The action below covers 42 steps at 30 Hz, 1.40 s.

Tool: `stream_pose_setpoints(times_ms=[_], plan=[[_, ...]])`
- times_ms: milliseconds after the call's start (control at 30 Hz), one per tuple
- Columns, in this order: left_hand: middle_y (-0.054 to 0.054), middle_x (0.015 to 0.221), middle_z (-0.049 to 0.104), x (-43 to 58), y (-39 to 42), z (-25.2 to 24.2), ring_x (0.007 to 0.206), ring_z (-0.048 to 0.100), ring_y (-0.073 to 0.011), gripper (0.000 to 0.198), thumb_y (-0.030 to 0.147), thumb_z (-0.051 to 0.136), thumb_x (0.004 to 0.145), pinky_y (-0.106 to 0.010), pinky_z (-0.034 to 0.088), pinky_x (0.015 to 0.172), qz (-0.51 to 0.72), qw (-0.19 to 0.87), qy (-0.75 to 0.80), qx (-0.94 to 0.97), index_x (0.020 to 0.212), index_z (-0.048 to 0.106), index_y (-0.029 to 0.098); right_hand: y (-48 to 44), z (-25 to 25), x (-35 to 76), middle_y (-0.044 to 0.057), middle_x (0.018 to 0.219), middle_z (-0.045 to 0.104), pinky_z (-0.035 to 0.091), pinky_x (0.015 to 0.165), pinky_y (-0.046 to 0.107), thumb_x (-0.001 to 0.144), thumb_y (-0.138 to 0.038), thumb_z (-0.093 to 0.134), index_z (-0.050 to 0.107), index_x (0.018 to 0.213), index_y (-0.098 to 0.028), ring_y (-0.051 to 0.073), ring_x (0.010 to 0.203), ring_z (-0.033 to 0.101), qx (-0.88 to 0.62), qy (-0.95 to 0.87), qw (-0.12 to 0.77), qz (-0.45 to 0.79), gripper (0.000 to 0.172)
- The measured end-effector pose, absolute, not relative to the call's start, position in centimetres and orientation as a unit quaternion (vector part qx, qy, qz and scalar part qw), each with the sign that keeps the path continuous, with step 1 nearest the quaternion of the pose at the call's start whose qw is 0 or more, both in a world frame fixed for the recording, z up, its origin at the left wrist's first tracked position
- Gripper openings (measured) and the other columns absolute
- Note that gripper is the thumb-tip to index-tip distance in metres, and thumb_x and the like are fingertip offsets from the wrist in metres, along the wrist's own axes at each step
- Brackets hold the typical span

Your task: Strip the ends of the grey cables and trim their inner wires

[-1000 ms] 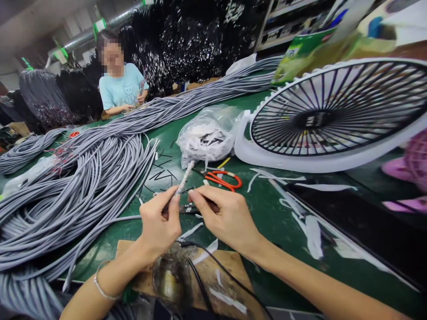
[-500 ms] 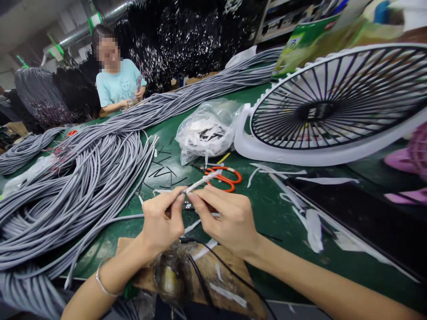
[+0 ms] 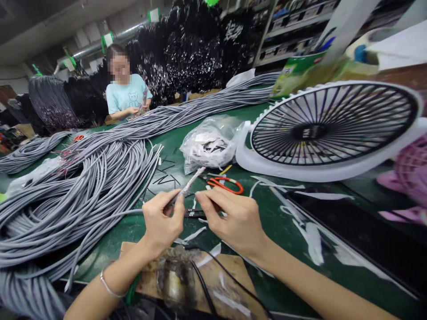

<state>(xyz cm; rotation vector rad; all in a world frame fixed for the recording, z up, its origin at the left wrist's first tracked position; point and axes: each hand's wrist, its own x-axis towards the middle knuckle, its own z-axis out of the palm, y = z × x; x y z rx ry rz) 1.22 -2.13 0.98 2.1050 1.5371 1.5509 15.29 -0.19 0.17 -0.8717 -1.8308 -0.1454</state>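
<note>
My left hand (image 3: pixel 164 218) pinches a grey cable near its end; the whitish stripped or wrapped tip (image 3: pixel 193 178) points up and away past the fingertips. Close to its right, my right hand (image 3: pixel 233 213) has thumb and forefinger pressed together, with a thin dark strand seeming to run from them toward the cable. What exactly they pinch is too small to tell. Orange-handled scissors (image 3: pixel 230 184) lie on the table just beyond my right hand. A black tool (image 3: pixel 193 213) lies between and below the hands, partly hidden.
Grey cables (image 3: pixel 110 178) pile up at the left. A plastic bag of scraps (image 3: pixel 211 144) and a white fan (image 3: pixel 313 133) stand beyond my hands. A wooden board (image 3: pixel 230 275) lies at the near edge. A person (image 3: pixel 128 95) works across the green table (image 3: pixel 283 266).
My right hand has come off the cable's white tip and moved slightly right, opening a small gap between the hands. The whole view has tilted up a little.
</note>
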Motion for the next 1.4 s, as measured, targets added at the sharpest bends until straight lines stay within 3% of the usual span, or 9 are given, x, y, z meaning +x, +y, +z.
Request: stream_pose_setpoints(times_ms=[200,367,467,600,767,1000,1400], plan=[[0.001,0.05,0.053,1.5,-2.3,0.9,0.039,0.036,-0.0059,0.02,0.021,0.052,0.08,-0.019,0.03,0.037,0.507,0.044,0.501,0.7,0.079,0.069,0.01,-0.2,-0.2,15.2,0.0,0.051,0.054,0.034,0.048,0.021,0.086,-0.017,0.047,0.056,0.061,-0.015,0.008,0.043,0.046,-0.363,-0.776,0.514,-0.047,0.027],[-0.005,0.067,0.067,1.3,-2.2,0.7,0.051,0.053,-0.0087,0.017,0.014,0.054,0.079,-0.019,0.046,0.051,0.513,-0.016,0.458,0.726,0.086,0.069,0.013,-0.4,0.3,15.1,-0.003,0.046,0.049,0.031,0.042,0.02,0.087,-0.021,0.045,0.052,0.055,-0.016,0.007,0.039,0.039,-0.384,-0.759,0.52,0.08,0.033],[-0.006,0.07,0.068,1.4,-2.2,0.9,0.054,0.056,-0.0095,0.018,0.013,0.055,0.078,-0.019,0.048,0.054,0.515,-0.037,0.436,0.737,0.088,0.069,0.012,-0.6,0.5,14.9,-0.004,0.043,0.045,0.029,0.04,0.021,0.088,-0.023,0.043,0.05,0.053,-0.017,0.007,0.038,0.035,-0.392,-0.749,0.519,0.128,0.036],[-0.003,0.054,0.062,1.6,-2.3,1.4,0.041,0.046,-0.0079,0.019,0.018,0.054,0.079,-0.02,0.04,0.041,0.486,0.032,0.479,0.731,0.083,0.071,0.012,-1.0,0.5,14.6,-0.003,0.046,0.049,0.03,0.042,0.02,0.087,-0.018,0.045,0.051,0.056,-0.017,0.007,0.04,0.04,-0.368,-0.752,0.545,0.036,0.032],[-0.002,0.053,0.062,1.2,-2.3,1.7,0.042,0.047,-0.0084,0.02,0.02,0.054,0.078,-0.02,0.038,0.042,0.492,0.107,0.493,0.71,0.082,0.072,0.012,-0.9,0.0,14.4,0.0,0.051,0.057,0.035,0.047,0.021,0.086,-0.017,0.047,0.058,0.062,-0.016,0.008,0.044,0.05,-0.355,-0.762,0.535,-0.085,0.027],[-0.002,0.055,0.06,0.8,-2.4,1.9,0.041,0.04,-0.0069,0.016,0.019,0.056,0.077,-0.02,0.035,0.039,0.526,0.036,0.484,0.699,0.079,0.07,0.011,-0.8,0.6,14.9,0.001,0.054,0.061,0.039,0.049,0.02,0.086,-0.017,0.048,0.06,0.064,-0.016,0.008,0.045,0.053,-0.362,-0.759,0.531,-0.104,0.025],[-0.002,0.056,0.061,1.2,-2.5,1.9,0.041,0.043,-0.0065,0.014,0.016,0.056,0.077,-0.019,0.037,0.039,0.52,0.019,0.477,0.709,0.08,0.07,0.011,-0.6,0.4,15.2,0.001,0.053,0.059,0.036,0.048,0.021,0.087,-0.02,0.047,0.06,0.062,-0.016,0.009,0.044,0.051,-0.371,-0.771,0.513,-0.071,0.028]])
